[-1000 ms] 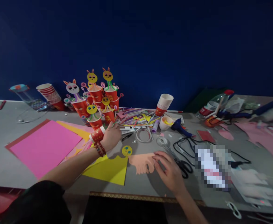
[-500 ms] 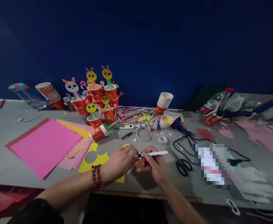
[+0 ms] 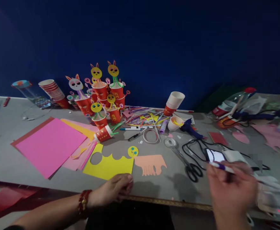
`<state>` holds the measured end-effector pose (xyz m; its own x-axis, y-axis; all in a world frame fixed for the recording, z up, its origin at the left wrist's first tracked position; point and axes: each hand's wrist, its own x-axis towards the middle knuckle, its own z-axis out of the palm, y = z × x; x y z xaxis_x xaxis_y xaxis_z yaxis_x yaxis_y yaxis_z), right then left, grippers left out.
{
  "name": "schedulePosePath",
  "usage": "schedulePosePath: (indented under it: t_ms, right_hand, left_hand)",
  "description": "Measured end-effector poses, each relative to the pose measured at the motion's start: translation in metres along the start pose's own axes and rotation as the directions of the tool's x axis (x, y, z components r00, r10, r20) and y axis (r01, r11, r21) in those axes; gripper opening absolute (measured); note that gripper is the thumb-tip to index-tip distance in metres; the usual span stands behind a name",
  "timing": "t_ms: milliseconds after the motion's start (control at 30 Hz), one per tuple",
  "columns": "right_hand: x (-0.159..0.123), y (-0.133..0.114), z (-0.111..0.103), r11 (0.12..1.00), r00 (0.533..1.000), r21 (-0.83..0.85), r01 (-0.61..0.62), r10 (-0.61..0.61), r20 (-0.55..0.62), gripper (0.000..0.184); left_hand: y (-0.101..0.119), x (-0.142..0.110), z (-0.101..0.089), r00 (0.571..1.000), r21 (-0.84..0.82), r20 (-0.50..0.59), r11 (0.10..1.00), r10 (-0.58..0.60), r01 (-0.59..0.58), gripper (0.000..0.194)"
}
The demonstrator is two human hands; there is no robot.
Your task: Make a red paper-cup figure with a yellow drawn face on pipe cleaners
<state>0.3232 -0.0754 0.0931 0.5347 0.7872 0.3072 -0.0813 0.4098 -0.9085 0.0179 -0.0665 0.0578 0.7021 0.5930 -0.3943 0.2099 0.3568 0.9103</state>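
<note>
My right hand [image 3: 233, 185], smeared by motion, grips a white marker with a purple band [image 3: 222, 166] over the right part of the table, close to a lit phone [image 3: 215, 155]. By the table's front edge, my left hand [image 3: 117, 188] has its fingers curled; what they hold, if anything, is hidden. Just above it lies a yellow paper sheet [image 3: 108, 167] with rounded cut-outs. A small yellow paper face with blue eyes [image 3: 133, 151] rests at that sheet's top right corner. Beside it is a peach paper piece [image 3: 150, 163] with a ragged, cut lower edge.
Red paper cups [image 3: 114, 115] with paper animal heads stand at the back left. Pink paper [image 3: 50, 145] lies left. Black-handled scissors [image 3: 193, 172], a tape roll [image 3: 170, 142], a blue glue gun [image 3: 190, 129] with its cable, and a bottle [image 3: 233, 103] occupy the right.
My hands have parted. The right one has swung right with the marker, and the left has drawn back toward the table's front edge. The yellow face and peach paper are now uncovered.
</note>
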Motion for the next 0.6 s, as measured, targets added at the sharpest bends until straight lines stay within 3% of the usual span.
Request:
schedulePosePath:
  t_ms: [67,133,167,233,300,433,600]
  right_hand:
    - [0.008,0.003,-0.012,0.997,0.995,0.007,-0.078,0.079,-0.053,0.019]
    - [-0.002,0.018,-0.013,0.958,0.961,-0.112,-0.265,0.271,0.044,0.012]
    - [-0.01,0.028,-0.01,0.918,0.918,-0.179,-0.354,0.378,0.117,0.014]
    - [-0.028,0.047,-0.002,0.886,0.868,-0.273,-0.376,0.44,0.23,0.022]
    - [-0.038,0.061,0.005,0.882,0.831,-0.361,-0.301,0.429,0.355,0.024]
    - [-0.039,0.07,0.011,0.879,0.782,-0.466,-0.101,0.36,0.509,0.023]
    - [-0.039,0.079,0.016,0.899,0.786,-0.425,-0.103,0.336,0.519,0.024]
  left_hand:
    - [-0.005,0.002,-0.009,0.981,0.381,-0.084,0.915,0.177,-0.132,0.046]
    - [-0.009,0.01,-0.015,0.929,0.699,0.006,0.663,0.371,-0.269,0.042]
    - [-0.011,0.015,-0.016,0.889,0.793,0.092,0.507,0.449,-0.338,0.037]
    - [-0.015,0.027,-0.017,0.808,0.886,0.238,0.221,0.539,-0.408,0.032]
    - [-0.017,0.037,-0.018,0.764,0.907,0.314,0.059,0.564,-0.417,0.027]
    - [-0.015,0.044,-0.024,0.772,0.927,0.333,-0.038,0.541,-0.373,0.02]
    - [-0.013,0.045,-0.027,0.758,0.914,0.377,-0.081,0.533,-0.398,0.017]
